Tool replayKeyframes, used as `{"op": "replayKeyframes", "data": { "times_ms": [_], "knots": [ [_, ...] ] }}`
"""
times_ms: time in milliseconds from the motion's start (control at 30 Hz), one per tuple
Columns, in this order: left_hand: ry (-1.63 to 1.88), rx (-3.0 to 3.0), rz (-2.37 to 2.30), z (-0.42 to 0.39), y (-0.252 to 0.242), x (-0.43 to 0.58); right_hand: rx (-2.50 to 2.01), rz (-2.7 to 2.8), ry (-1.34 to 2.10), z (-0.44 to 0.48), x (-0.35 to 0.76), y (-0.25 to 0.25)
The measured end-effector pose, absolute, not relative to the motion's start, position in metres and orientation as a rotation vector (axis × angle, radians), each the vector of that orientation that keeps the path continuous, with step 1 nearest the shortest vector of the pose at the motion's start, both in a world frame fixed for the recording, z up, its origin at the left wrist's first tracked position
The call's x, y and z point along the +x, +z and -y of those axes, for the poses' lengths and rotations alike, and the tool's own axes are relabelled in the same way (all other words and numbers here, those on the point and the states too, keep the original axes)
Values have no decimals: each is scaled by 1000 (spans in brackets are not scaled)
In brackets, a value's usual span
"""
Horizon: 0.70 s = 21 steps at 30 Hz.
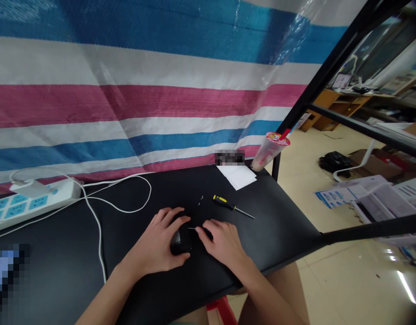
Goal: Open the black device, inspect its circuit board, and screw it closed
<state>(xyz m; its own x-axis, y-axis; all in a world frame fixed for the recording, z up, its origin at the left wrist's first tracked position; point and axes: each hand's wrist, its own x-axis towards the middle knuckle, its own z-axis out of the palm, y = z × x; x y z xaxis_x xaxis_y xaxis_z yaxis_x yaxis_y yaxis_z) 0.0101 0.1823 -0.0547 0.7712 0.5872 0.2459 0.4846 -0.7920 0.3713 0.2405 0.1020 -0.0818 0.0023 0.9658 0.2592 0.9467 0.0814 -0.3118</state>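
The left hand clamps a small black plastic body, perhaps a mouse, near the front edge of the desk. It looks light and smooth, so it is best gripped by its sides. The right hand pinches a thin screwdriver.

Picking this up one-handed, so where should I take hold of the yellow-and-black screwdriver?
Take the yellow-and-black grip of the screwdriver, not the thin metal shaft, which points off to the right. It lies flat on the black table, so come down from above and wrap your fingers around the grip. Your right hand is nearest, and the thicker grip should sit more securely in it.
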Motion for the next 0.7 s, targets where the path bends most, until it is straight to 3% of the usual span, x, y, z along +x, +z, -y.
{"op": "replayKeyframes", "data": {
  "times_ms": [700],
  "knots": [
    [724,2785,-767,-176,-56,20,-1892,1973,138,-103,243,-77]
  ]
}}
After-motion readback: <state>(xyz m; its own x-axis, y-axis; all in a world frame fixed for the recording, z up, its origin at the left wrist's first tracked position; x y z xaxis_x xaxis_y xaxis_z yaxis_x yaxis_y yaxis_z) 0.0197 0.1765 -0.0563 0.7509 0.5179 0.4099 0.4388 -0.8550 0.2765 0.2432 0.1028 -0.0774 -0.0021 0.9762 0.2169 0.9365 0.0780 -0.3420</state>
